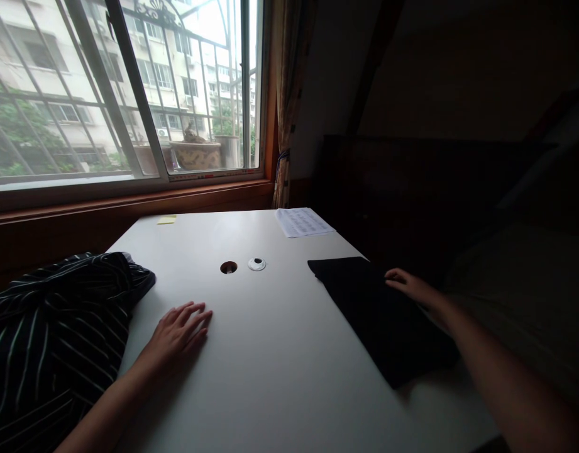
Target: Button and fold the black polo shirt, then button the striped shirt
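Black cloth (pixel 374 318), desk's (pixel 270 365) right edge: apparently being handled; moving it needs grip. Right hand (pixel 409 284) curled, pinch unclear; left hand (pixel 178 328) loosely spread.

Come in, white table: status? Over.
Left hand: open, palm down, white tabletop. Right hand: at edge of flat black cloth, grip unclear. Crumpled dark striped fabric, tabletop's left side.

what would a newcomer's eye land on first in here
Probably the bright barred window at upper left, against the dark right side. Next, the white table, with a heaped striped cloth at its left and a flat black cloth toward its right. Of the hands, the left hand is near the striped cloth, the right hand at the black one.
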Action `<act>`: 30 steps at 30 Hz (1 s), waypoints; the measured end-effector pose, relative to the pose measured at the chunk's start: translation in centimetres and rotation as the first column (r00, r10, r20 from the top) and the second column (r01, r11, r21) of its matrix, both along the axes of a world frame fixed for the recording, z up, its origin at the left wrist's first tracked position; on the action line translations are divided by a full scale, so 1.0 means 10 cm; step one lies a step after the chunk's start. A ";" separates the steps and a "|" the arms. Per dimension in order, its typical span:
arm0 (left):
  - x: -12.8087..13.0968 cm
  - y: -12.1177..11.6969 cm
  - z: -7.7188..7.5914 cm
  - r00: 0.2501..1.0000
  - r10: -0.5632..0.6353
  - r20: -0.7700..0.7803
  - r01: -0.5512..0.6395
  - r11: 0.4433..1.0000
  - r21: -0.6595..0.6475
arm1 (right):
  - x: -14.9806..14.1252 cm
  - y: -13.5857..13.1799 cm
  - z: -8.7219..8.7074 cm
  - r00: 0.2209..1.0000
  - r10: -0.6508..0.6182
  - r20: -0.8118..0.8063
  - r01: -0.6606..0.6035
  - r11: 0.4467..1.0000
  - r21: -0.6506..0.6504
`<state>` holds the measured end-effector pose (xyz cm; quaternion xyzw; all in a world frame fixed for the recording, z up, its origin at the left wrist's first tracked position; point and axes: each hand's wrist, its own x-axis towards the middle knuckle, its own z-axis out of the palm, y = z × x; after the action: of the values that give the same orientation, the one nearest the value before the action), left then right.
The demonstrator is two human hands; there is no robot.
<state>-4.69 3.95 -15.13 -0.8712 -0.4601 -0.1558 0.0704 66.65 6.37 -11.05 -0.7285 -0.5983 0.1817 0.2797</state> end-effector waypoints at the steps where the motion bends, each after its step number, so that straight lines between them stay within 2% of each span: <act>1: 0.00 0.00 -0.01 1.000 -0.002 -0.003 0.002 1.000 0.001 | 0.01 -0.06 -0.02 1.000 -0.018 -0.002 0.018 1.000 0.009; 8: -0.02 0.02 -0.04 1.000 -0.007 -0.006 0.007 1.000 0.007 | 0.11 -0.51 -0.21 0.983 -0.161 -0.084 0.167 0.984 0.064; 13: -0.01 0.01 -0.03 1.000 -0.013 0.005 0.013 1.000 0.006 | 0.26 -0.72 -0.27 0.985 -0.105 -0.135 0.109 0.994 0.023; 16: 0.00 0.01 -0.02 1.000 -0.013 0.014 0.013 1.000 0.008 | 0.38 -0.77 -0.29 0.996 -0.081 -0.035 0.083 0.995 0.048; 21: 0.01 0.00 0.00 0.999 -0.027 0.031 0.026 0.999 0.019 | 0.47 -0.72 -0.23 0.955 -0.091 0.282 0.065 0.993 0.099; 24: 0.01 -0.01 0.01 0.999 -0.028 0.034 0.028 0.999 0.018 | 0.28 -0.60 -0.13 0.868 -0.125 0.481 0.016 0.974 0.226; 26: 0.01 -0.01 0.02 0.999 -0.026 0.042 0.025 0.999 0.022 | 0.04 -0.51 -0.09 0.838 -0.113 0.534 -0.049 0.959 0.280; 28: 0.01 -0.01 0.02 0.999 -0.027 0.045 0.026 0.999 0.020 | -0.22 -0.43 -0.09 0.838 -0.051 0.543 -0.112 0.958 0.264; 30: 0.00 -0.01 0.02 0.999 -0.027 0.038 0.027 1.000 0.013 | -0.44 -0.39 -0.16 0.829 0.042 0.557 -0.177 0.966 0.191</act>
<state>-4.64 3.83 -14.98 -0.8738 -0.4487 -0.1761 0.0649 62.24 2.42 -12.61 -0.6761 -0.7113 -0.0905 0.1696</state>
